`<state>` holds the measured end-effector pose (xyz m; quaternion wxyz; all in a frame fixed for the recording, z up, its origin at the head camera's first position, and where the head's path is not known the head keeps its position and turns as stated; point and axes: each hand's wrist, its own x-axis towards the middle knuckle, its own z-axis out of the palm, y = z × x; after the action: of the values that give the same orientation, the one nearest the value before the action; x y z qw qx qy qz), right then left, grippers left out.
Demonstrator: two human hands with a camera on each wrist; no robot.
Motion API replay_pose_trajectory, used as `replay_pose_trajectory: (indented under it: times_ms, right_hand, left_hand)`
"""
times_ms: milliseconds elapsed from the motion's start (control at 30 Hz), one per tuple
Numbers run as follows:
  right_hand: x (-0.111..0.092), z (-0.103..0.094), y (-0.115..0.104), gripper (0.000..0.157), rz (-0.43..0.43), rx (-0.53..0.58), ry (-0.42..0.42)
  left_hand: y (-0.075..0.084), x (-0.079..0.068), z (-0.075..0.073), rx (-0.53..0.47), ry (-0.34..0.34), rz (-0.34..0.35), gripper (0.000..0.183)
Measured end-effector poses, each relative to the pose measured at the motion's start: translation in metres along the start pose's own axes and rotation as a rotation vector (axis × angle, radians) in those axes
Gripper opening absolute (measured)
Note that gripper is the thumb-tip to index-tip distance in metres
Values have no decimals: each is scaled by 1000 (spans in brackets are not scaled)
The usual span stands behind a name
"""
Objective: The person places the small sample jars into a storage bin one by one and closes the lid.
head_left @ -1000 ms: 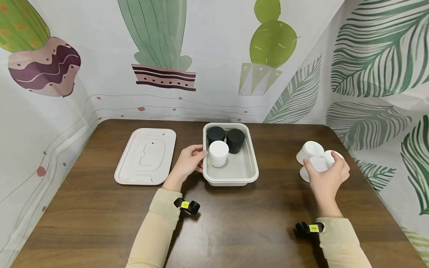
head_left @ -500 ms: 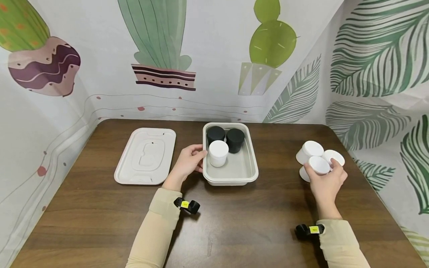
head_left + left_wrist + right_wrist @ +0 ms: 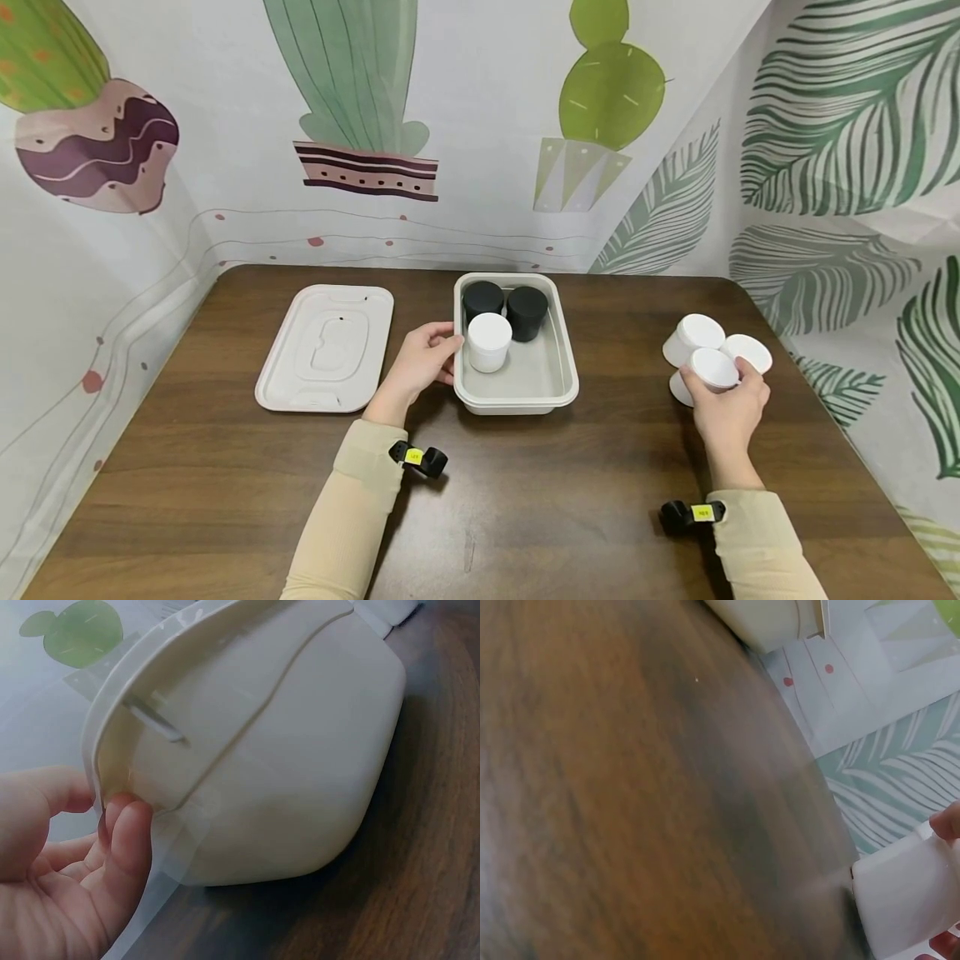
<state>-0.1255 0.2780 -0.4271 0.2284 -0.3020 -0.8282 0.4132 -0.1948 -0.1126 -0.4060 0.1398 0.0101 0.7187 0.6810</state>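
Observation:
A cream plastic storage box (image 3: pixel 536 379) stands at the back middle of the table. Inside it are two black-topped jars (image 3: pixel 527 312) and a white jar (image 3: pixel 489 343). My left hand (image 3: pixel 420 362) pinches the box's left rim, thumb on top and fingers underneath; the left wrist view shows this hold on the box wall (image 3: pixel 285 772) up close. At the right, three white jars stand close together. My right hand (image 3: pixel 731 408) grips the front white jar (image 3: pixel 712 369) between thumb and fingers. The right wrist view catches that jar's side (image 3: pixel 907 900) and some fingertips.
A white lid (image 3: pixel 326 350) lies flat left of the box. Two other white jars, the back one (image 3: pixel 694 337) and the right one (image 3: pixel 748 353), stand against the gripped jar. Patterned cloth (image 3: pixel 495 125) hangs behind the dark wooden table (image 3: pixel 525 500).
My right hand has drawn in slightly to the left and its fingers have closed round the front white jar, leaving the right jar uncovered. The left hand and the box have not moved.

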Motion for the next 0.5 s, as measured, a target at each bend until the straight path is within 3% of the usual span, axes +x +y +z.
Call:
replay_pose_trajectory:
  times_ms: [167,500]
  right_hand:
    - [0,1,-4,80,-30,10,3]
    - [-6,6,-20,75,-83,85,10]
  left_hand:
    - [-10,7,-1,-8,7,12,42]
    - [-8,3,1,-11,21,23,38]
